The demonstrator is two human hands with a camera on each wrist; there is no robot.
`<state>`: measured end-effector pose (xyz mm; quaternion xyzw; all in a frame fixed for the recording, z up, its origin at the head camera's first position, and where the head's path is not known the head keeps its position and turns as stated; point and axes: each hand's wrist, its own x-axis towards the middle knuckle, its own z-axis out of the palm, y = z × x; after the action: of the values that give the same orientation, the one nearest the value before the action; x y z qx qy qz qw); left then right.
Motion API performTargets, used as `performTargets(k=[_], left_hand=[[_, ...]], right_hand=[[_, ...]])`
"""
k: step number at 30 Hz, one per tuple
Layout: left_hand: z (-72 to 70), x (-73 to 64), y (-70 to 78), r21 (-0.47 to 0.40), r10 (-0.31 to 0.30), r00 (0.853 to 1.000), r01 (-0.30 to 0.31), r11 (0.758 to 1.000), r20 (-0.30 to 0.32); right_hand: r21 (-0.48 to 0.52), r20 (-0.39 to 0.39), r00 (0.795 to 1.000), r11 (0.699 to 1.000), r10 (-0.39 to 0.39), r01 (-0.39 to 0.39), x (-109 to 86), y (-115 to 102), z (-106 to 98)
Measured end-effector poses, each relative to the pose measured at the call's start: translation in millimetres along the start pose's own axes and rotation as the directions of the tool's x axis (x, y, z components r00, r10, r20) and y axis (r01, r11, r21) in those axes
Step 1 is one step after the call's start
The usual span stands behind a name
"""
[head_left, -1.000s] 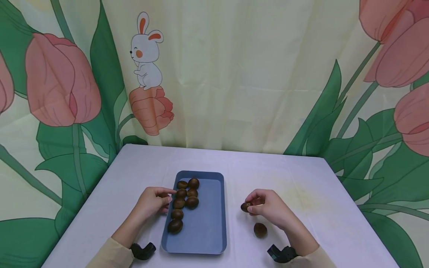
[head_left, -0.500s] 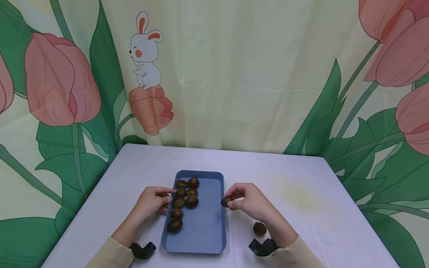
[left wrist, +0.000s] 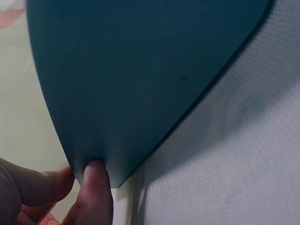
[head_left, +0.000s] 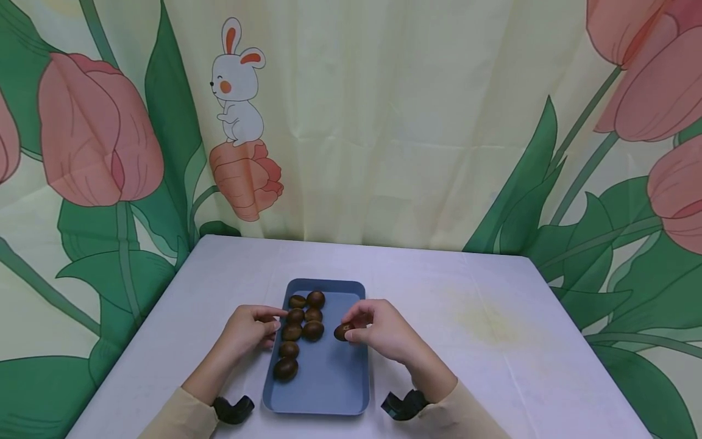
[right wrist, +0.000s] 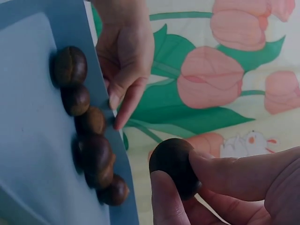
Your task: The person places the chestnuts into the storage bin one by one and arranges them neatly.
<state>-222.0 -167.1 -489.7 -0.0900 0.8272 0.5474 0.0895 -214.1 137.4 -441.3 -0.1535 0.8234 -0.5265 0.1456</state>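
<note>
My right hand (head_left: 378,329) pinches a brown chestnut (head_left: 342,331) between thumb and fingers, over the right half of a blue-grey tray (head_left: 334,390). The right wrist view shows that held chestnut (right wrist: 172,164) dark and close up. My left hand (head_left: 249,329) is at the tray's left side, pinching its rim; in the left wrist view a fingertip (left wrist: 96,180) lies against the tray's outer wall (left wrist: 126,93). Several chestnuts (head_left: 292,331) sit inside along the left: a column down that side and a shorter second column beside its upper part.
A white cloth (head_left: 466,329) covers the table, with a faint yellowish stain (head_left: 485,323) on the right. Behind it hangs a curtain (head_left: 384,122) printed with tulips and a rabbit. Each wrist wears a black camera mount (head_left: 403,405).
My right hand has carried the chestnut leftward from the table, across the tray's right rim. A loose chestnut on the table is now hidden behind the right arm. My left hand has stayed put.
</note>
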Motion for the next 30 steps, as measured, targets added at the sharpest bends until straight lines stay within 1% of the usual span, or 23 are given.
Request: performTargets(k=[6, 13, 17, 21, 23, 28, 30], left_hand=[[-0.3, -1.0, 0.7, 0.008, 0.005, 1.000, -0.005, 1.000, -0.005], [-0.2, -1.5, 0.7, 0.002, 0.015, 1.000, -0.015, 1.000, 0.001], [-0.5, -1.2, 0.4, 0.004, 0.016, 1.000, -0.016, 1.000, 0.001], [-1.1, -0.1, 0.3, 0.009, 0.017, 1.000, -0.017, 1.000, 0.005], [-1.4, 0.3, 0.5, 0.009, 0.017, 1.000, -0.017, 1.000, 0.007], [-1.7, 0.2, 0.4, 0.011, 0.009, 1.000, -0.009, 1.000, 0.006], [-1.6, 0.2, 0.4, 0.011, 0.005, 1.000, -0.005, 1.000, 0.006]], right_hand=[[0.068, 0.027, 1.000, 0.998, -0.008, 0.006, 9.4, -2, 14], [0.068, 0.045, 0.999, 0.998, -0.013, 0.010, 17.1, -2, 26], [0.063, 0.034, 0.999, 0.998, -0.015, 0.013, 19.5, -4, 31], [0.033, 0.011, 1.000, 0.999, 0.004, -0.004, 20.9, -6, 35], [0.024, 0.007, 1.000, 0.999, 0.025, -0.025, 21.7, -7, 37], [0.000, 0.026, 0.997, 0.997, 0.077, -0.077, 23.6, -6, 42], [-0.018, 0.036, 0.996, 0.996, 0.085, -0.085, 24.4, -5, 44]])
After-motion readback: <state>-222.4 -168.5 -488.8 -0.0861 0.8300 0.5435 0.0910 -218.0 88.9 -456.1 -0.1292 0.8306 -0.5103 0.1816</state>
